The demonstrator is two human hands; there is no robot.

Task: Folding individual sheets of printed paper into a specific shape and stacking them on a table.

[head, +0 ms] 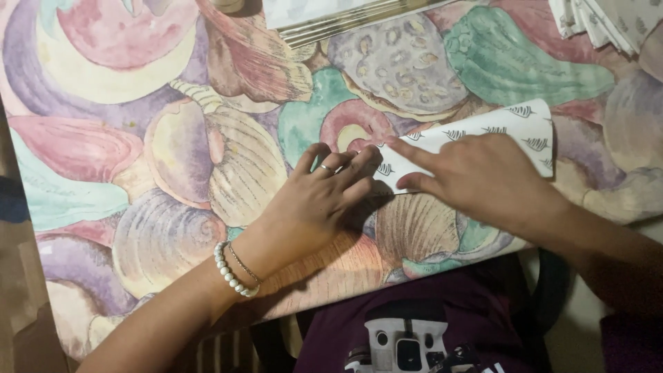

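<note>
- The surface [138,138] is covered edge to edge with a painted pattern of large seashells in pink, purple, teal and cream; its near edge runs just above the person's lap.
- Little of the room shows: a dim floor at the left and lower right, and a dark purple shirt below the surface's edge.
- No containers appear; a stack of papers [338,17] lies at the top edge, and another fanned stack of sheets [608,24] sits at the top right corner.
- A folded white paper [507,124], printed with small dark leaf-like marks, lies flat on the surface right of centre. Its long axis runs from lower left to upper right, with the narrow pointed end toward the left hand.
- The left hand [318,204] lies flat, grip released, fingertips pressing the paper's pointed end; it wears a ring, and a bead bracelet [231,271] circles the wrist.
- The right hand [483,176] rests over the paper, grip released, forefinger stretched along the upper fold.
</note>
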